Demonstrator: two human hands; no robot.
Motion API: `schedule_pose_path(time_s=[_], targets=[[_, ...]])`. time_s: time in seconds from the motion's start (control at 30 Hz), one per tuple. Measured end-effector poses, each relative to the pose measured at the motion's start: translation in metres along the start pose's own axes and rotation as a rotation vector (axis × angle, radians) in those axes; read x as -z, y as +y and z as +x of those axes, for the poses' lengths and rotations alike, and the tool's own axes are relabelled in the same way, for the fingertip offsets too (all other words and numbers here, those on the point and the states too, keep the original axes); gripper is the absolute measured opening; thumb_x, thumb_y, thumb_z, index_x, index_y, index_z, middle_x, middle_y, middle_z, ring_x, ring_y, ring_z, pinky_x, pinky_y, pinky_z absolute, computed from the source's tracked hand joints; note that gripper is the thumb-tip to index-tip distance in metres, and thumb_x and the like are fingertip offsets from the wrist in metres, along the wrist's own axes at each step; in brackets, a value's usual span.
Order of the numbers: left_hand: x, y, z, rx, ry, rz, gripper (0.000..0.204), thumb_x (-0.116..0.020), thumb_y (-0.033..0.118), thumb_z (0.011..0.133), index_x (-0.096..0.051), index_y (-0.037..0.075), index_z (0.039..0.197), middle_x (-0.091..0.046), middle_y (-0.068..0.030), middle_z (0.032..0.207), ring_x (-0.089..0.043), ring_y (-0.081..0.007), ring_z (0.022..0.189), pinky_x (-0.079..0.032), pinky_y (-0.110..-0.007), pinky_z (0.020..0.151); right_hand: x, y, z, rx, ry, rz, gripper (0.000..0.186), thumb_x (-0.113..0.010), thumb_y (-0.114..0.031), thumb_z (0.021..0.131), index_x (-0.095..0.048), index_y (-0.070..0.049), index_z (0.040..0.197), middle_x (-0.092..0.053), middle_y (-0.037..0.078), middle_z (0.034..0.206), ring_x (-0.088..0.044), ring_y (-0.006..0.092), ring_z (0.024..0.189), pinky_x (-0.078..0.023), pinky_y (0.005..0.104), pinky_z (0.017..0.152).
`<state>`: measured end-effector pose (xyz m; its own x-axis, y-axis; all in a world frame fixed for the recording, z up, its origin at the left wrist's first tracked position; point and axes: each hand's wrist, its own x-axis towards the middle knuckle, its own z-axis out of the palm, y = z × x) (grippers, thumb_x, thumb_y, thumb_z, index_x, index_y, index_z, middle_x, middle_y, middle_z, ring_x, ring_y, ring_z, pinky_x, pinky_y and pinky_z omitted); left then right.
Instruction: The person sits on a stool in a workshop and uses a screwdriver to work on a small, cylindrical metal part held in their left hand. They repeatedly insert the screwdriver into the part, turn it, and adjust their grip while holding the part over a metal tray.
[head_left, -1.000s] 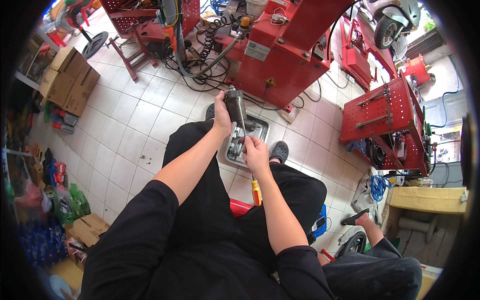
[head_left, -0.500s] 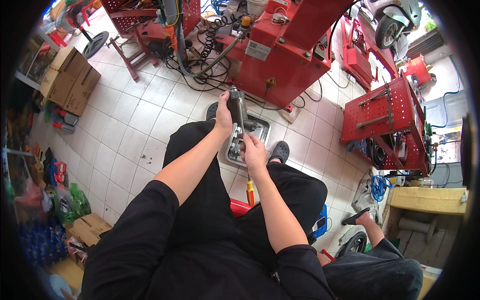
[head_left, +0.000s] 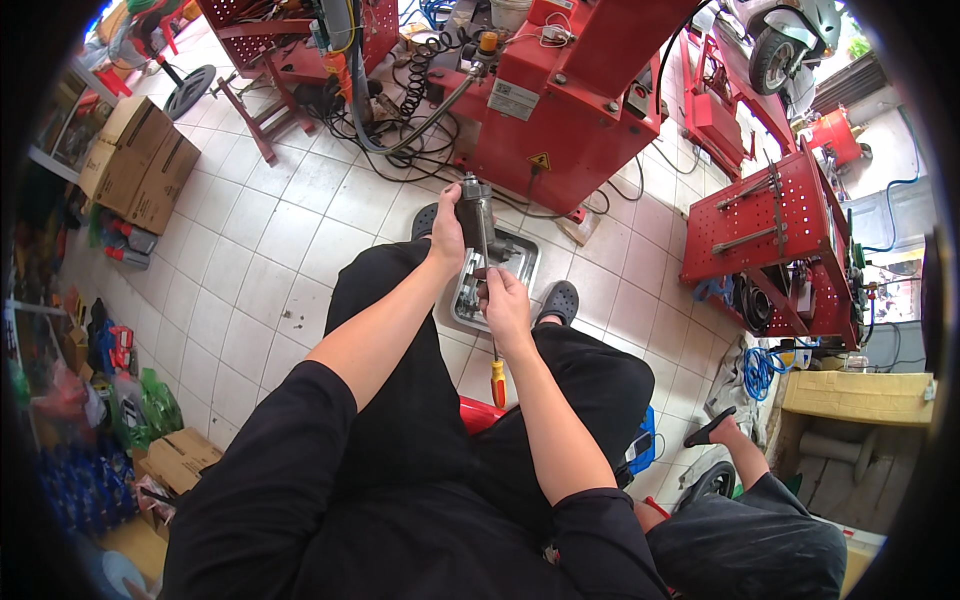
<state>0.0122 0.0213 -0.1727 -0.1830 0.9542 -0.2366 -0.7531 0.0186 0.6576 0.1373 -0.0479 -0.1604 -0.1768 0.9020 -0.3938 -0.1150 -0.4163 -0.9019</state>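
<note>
My left hand (head_left: 447, 228) is wrapped round a dark metal cylinder with a stepped shaft end (head_left: 475, 207), held upright between my knees. My right hand (head_left: 507, 302) is closed on the thin shaft of a screwdriver (head_left: 499, 384), its yellow and red handle hanging below the hand. The upper part of that shaft runs up along the cylinder's right side; where its tip ends is hard to make out. Beneath both hands, a grey metal tray (head_left: 541, 262) with several small metal parts lies on the floor between my feet.
Ahead stands a red machine (head_left: 560, 135) with hoses and cables by its base. A red perforated tool cart (head_left: 715, 235) is on the right, cardboard boxes (head_left: 140, 165) on the left. Another person's leg (head_left: 745, 460) reaches in at the lower right, near a small wheel.
Both hands keep their holds with almost no movement. The screwdriver handle has turned a little.
</note>
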Motion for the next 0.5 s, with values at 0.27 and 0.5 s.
schedule_pose_path(time_s=[0.27,0.5], targets=[[-0.001,-0.002,-0.002,-0.012,-0.034,0.055,0.037,-0.037,0.041,0.090,-0.044,0.011,0.111,-0.060,-0.0087,0.086,-0.062,-0.0220,0.071,-0.051,-0.033,0.063,-0.006,0.001,-0.003,0.099,0.078,-0.206,0.016,-0.057,-0.015,0.087,-0.055,0.001,0.084,-0.053,0.002,0.064,-0.045,0.0071,0.048,-0.036,0.0237,0.045],[0.002,-0.004,0.000,-0.012,-0.068,0.025,0.038,-0.038,0.040,0.090,-0.042,0.011,0.114,-0.060,-0.0103,0.088,-0.063,-0.0230,0.072,-0.052,-0.034,0.064,0.003,0.004,0.003,0.030,-0.006,0.021,0.018,-0.057,-0.017,0.088,-0.051,0.000,0.084,-0.053,0.002,0.064,-0.046,0.0077,0.048,-0.036,0.0231,0.044]])
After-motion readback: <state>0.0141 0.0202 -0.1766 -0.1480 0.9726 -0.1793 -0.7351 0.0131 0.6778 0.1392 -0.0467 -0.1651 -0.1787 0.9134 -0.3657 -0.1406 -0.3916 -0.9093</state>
